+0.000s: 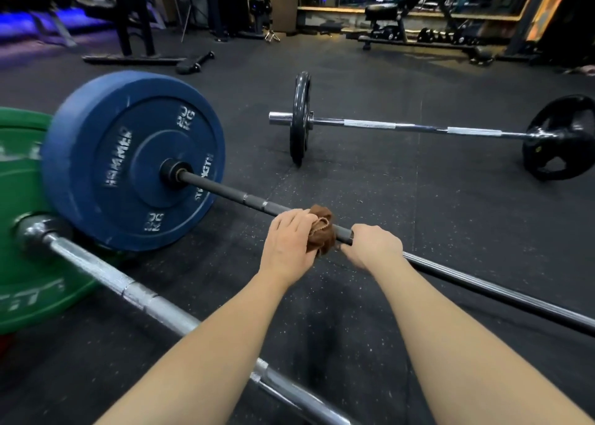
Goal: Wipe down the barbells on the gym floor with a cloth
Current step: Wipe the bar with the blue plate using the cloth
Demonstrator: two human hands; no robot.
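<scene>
Floor (386, 215): black speckled rubber; three barbells lay on it.
Blue plate (128, 160): upright on the dark bar's left end, against a green plate (19, 231).
Dark bar (225, 193): ran from the blue plate toward lower right; the one being worked.
Chrome bar (145, 296): nearest, beneath the forearms.
Far bar (402, 125): black plates, well apart.
Right hand (373, 247): fingers curled round the dark bar, just beside the cloth.
Left hand (289, 241): fingers wrapped over the cloth.
Cloth (322, 231): brown, bunched around the dark bar mid-shaft.
Step, judged: wiping the dark bar's shaft. The next move likely called for sliding the cloth along under firm pressure, with the right hand shifting clear of the part it covered.
</scene>
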